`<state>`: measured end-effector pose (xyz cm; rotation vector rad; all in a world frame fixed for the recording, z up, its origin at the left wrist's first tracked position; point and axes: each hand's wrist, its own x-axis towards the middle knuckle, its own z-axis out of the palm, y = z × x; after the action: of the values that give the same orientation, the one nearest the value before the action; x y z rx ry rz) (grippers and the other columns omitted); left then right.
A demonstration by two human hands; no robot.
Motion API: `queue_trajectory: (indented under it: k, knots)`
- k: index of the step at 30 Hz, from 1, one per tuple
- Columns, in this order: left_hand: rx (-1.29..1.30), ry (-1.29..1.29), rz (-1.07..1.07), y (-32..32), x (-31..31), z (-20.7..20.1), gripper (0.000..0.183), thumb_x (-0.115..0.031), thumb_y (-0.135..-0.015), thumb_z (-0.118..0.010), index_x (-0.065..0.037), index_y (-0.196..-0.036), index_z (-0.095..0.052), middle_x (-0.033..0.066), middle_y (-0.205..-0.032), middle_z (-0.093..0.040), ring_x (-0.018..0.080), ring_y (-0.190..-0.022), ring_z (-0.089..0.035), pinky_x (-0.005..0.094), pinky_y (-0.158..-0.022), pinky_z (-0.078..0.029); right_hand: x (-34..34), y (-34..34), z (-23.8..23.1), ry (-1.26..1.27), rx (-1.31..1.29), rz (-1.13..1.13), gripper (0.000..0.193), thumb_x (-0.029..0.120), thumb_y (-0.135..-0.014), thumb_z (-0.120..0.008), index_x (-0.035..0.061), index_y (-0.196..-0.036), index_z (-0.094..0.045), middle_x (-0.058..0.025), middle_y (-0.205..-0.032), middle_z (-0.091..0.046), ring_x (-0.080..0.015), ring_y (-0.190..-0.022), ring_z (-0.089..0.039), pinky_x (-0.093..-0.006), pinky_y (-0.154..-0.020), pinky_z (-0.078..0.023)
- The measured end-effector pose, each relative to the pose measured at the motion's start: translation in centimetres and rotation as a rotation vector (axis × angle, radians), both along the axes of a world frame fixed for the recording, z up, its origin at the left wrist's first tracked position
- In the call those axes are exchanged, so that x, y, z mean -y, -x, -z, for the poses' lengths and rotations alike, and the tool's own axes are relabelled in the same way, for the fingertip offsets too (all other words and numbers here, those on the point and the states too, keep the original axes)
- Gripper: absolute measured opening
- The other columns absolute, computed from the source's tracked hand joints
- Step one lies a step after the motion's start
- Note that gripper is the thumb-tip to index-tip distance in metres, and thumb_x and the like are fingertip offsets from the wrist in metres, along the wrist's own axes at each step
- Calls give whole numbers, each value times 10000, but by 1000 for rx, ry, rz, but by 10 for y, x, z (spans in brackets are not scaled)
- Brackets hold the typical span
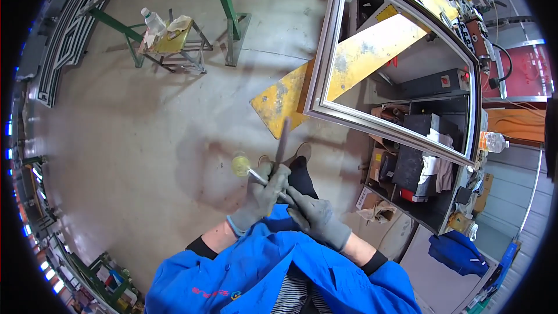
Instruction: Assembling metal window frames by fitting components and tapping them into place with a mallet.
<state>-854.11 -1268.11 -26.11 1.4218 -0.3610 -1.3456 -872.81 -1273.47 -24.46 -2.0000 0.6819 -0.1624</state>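
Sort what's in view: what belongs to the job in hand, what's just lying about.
Seemingly in the job:
dark bar in the left hand
yellow-headed mallet, apparently in the right hand
rectangular metal frame, probably

Seemingly just lying about:
plastic bottle on the stool
clear bottle at the right
blue cloth

Metal profiles line a workshop's side, with green steel stands and a large metal frame.

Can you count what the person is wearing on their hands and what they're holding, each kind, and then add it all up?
Grey gloves, left and right: 2
Yellow-headed hammer: 1
Long dark bar: 1
Total: 4
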Motion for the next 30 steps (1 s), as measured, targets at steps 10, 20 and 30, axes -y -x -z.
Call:
queue_trajectory:
  k: [10,20,30]
  knots:
    - [-50,82,40,-62,53,-33,187,-264,-1069,-571,-82,-1022,-573,47,-869,-648,118,-689,-629,281,-616,-537,101,114,5,-319,348,1146,326,185,-1059,-614,-11,-1319,-628,-113,-1116,-721,-180,-931,-727,-291,-798,-591]
    - [43,92,187,-162,232,-59,249,-285,-1011,-650,-48,-1085,-635,78,-945,-708,154,-788,-685,302,-679,-558,151,104,52,-970,655,1262,515,560,-999,-619,184,-1350,-620,-73,-1342,-678,-257,-1258,-620,-500,-982,-492]
    - [-244,186,324,-246,484,47,334,-171,-976,-658,-9,-1266,-626,123,-1152,-751,223,-974,-753,315,-747,-584,163,34,64,-871,739,1617,475,535,-949,-677,180,-1263,-639,-59,-1266,-671,-257,-1152,-641,-515,-972,-520]
